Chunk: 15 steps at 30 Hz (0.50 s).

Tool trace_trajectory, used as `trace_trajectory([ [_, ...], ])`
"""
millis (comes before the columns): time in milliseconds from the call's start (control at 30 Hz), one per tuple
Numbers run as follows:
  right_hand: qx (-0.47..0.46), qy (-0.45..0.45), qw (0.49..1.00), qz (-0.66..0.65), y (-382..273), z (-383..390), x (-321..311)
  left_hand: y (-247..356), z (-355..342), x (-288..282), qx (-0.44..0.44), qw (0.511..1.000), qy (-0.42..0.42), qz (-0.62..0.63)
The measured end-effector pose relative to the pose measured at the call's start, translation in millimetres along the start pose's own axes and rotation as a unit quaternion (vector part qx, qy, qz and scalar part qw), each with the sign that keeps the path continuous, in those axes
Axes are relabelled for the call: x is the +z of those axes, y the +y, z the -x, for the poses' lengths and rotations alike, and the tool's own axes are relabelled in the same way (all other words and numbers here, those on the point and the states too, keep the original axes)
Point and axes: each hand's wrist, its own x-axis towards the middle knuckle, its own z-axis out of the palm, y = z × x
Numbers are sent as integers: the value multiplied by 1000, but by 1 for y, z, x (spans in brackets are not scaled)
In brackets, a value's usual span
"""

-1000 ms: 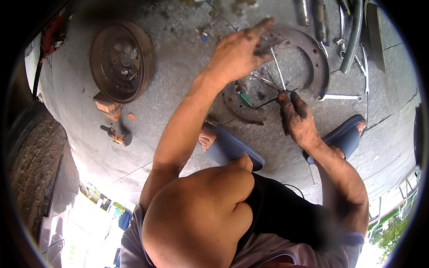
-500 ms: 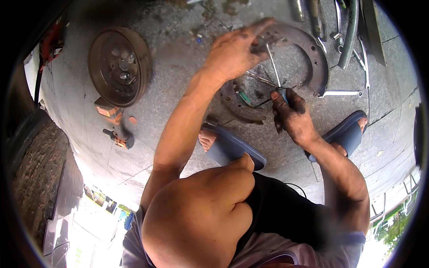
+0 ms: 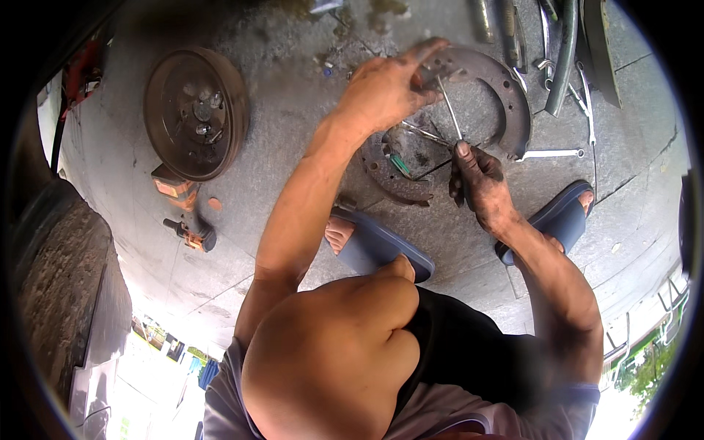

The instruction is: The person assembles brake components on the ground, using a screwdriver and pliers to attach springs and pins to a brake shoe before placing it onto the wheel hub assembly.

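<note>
My left hand [image 3: 385, 84] is closed around the upper end of a curved, rusty brake shoe [image 3: 515, 110], which lies on the ground ahead of me. My right hand [image 3: 482, 183], stained dark, grips a screwdriver [image 3: 451, 110] by its handle, the thumb lying near the base of the shaft. The thin metal shaft points up and left, its tip by my left fingers at the shoe's end. Exactly what the tip touches is hidden. A second curved shoe [image 3: 389, 188] lies nearer me, with a small green piece [image 3: 400, 165] inside its arc.
On the left sits a rusty brake drum [image 3: 235, 117] holding small metal parts, with an orange-and-black power tool [image 3: 196, 235] below it. Several wrenches, including one by the shoe [image 3: 554, 154], and a dark hose [image 3: 566, 66] lie at right. My sandalled feet [image 3: 381, 246] flank the work.
My right thumb has slid up the screwdriver handle toward the shaft. The left hand stays at the shoe's end, and the whole view has shifted slightly.
</note>
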Motion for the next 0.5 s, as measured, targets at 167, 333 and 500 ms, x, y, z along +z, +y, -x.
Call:
trace_trajectory([
  [167,-14,-15,998,-59,11,-9,3,-1,-3,-4,23,1000,-12,-11],
  [333,-60,18,994,-94,29,-12,20,-9,-8,-5,56,997,-5,-56],
  [500,-40,80,972,-215,34,-12,35,-15,-8,-4,75,997,-9,-31],
])
